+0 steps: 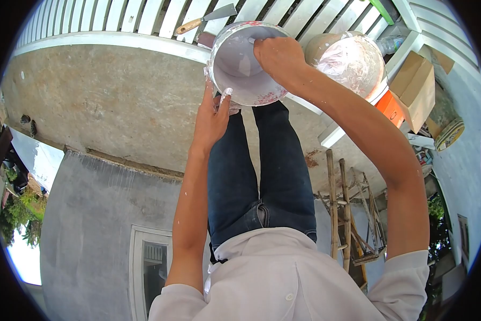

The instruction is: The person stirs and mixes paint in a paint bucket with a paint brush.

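Note:
A white paint-smeared bucket is tipped so that its mouth faces me, its inside coated in pale paste. My left hand grips its near left side, thumb and fingers spread along the wall with white smears on the fingertips. Over the opening on the right, my right hand is closed, knuckles up. A small pale edge shows by its fingers, but what it holds is hidden. Just left of the bucket, a putty knife with a wooden handle lies on white slats.
A second bucket with whitish plastic on top stands at right. Beyond it are a cardboard box, an orange box and a plastic bottle. White slatted railing runs along the top. Wooden ladders stand behind, lower right.

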`<action>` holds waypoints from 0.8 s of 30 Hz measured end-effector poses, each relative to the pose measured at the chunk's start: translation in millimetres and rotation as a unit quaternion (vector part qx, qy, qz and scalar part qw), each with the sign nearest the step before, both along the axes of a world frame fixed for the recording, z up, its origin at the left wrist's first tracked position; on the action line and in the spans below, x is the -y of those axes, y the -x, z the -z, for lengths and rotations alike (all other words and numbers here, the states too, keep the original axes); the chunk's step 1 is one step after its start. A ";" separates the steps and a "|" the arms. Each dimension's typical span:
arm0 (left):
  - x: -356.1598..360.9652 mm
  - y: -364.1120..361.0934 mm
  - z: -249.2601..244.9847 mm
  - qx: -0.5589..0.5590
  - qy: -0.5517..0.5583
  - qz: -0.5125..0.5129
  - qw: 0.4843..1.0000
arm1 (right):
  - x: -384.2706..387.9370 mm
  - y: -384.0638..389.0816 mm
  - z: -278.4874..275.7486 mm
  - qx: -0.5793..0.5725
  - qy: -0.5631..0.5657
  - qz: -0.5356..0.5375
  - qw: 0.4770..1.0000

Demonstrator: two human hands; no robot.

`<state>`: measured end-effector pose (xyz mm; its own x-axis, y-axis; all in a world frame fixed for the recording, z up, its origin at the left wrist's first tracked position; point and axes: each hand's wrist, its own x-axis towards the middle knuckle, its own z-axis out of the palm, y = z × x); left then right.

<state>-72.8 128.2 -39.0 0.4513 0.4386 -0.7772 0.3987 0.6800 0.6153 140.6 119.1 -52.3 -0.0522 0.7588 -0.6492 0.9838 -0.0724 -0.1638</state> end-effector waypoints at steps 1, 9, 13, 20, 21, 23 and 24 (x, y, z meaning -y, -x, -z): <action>0.3 0.4 0.2 -0.001 -0.001 0.004 1.000 | -6.9 3.4 -3.6 -0.005 -0.004 0.007 1.000; -2.2 0.5 0.3 -0.009 -0.003 0.013 1.000 | 5.8 48.9 12.3 -0.083 -0.146 0.012 0.986; -0.8 1.5 3.0 0.012 -0.022 0.015 1.000 | 32.1 53.4 2.7 -0.119 -0.095 -0.021 0.988; -0.3 -0.5 1.3 0.006 -0.007 -0.007 1.000 | 29.5 17.0 -9.7 -0.051 -0.035 -0.034 0.997; -0.4 -0.5 0.3 0.001 -0.001 -0.006 1.000 | 22.0 11.1 -10.5 -0.033 -0.031 -0.030 0.999; -0.7 -1.3 -1.7 -0.022 0.000 0.010 1.000 | 8.2 -0.4 -8.0 0.004 -0.022 -0.022 1.000; -0.3 -2.1 -2.2 -0.033 0.001 0.018 0.999 | 4.0 -1.7 -4.4 0.010 -0.026 -0.018 0.999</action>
